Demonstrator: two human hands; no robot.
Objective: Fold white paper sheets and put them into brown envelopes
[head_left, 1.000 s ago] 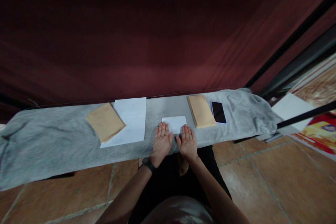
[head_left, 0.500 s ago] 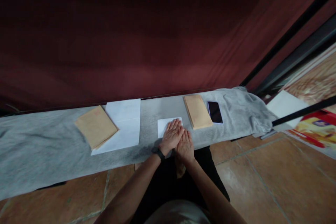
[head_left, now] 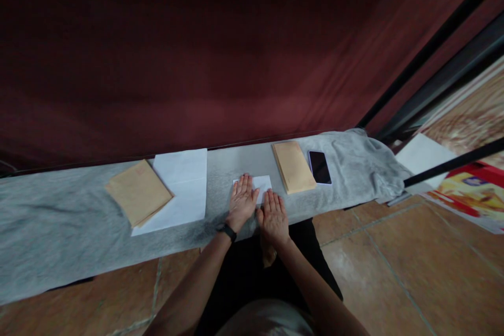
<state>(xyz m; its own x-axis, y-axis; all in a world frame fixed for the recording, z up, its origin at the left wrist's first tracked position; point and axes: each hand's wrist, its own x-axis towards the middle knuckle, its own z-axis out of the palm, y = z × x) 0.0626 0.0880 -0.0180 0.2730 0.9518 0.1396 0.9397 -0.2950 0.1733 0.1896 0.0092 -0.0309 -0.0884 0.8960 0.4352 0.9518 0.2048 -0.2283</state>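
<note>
A folded white sheet of paper [head_left: 264, 184] lies on the grey cloth in front of me, partly covered by my hands. My left hand [head_left: 242, 200] rests flat over its left part, fingers stretched out and pointing away from me. At the sheet's near right corner lies my right hand [head_left: 274, 219], palm down with the fingers straight. A stack of brown envelopes [head_left: 294, 167] is just right of the sheet. To the left, another pile of brown envelopes [head_left: 139, 193] sits partly on larger white sheets [head_left: 187, 189].
A dark-screened phone [head_left: 320, 168] lies beside the right-hand stack. The long narrow surface is covered with grey cloth [head_left: 47, 226] and backs onto a dark red panel [head_left: 220, 73]. Black bars [head_left: 452, 161] and a red-and-yellow printed package [head_left: 472, 189] are at the right.
My left hand has slid left across the folded paper, away from my right hand, which it was touching. The paper's middle now shows between them. My right hand stays near its place.
</note>
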